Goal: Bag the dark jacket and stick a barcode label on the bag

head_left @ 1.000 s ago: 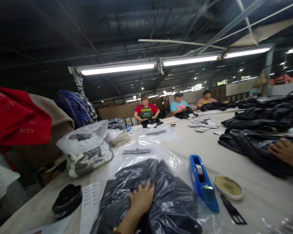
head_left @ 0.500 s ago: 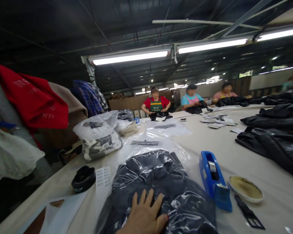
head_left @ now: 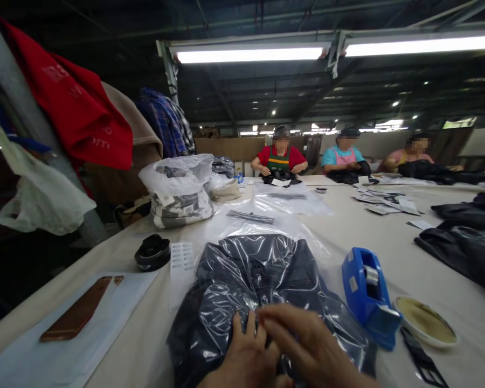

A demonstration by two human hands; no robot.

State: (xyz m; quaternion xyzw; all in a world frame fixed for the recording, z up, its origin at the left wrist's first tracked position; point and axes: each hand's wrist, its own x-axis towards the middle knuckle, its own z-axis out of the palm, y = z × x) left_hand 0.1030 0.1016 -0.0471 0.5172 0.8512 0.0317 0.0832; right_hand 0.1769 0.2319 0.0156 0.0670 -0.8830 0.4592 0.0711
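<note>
I see the bag (head_left: 226,288) at twelve o'clock, the left hand (head_left: 246,355) on it, fingers slightly parted, the right hand (head_left: 309,339) half-curled, any pinch untellable, and a sideways tug could bump the dispenser (head_left: 361,293) at two o'clock.

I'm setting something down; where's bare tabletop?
Bare cream tabletop: between the blue tape dispenser, loose papers and black garments; also between large paper sheet and bagged garment. Crowded: around left hand and right hand, and right of the dispenser, by dish and buckle.
</note>
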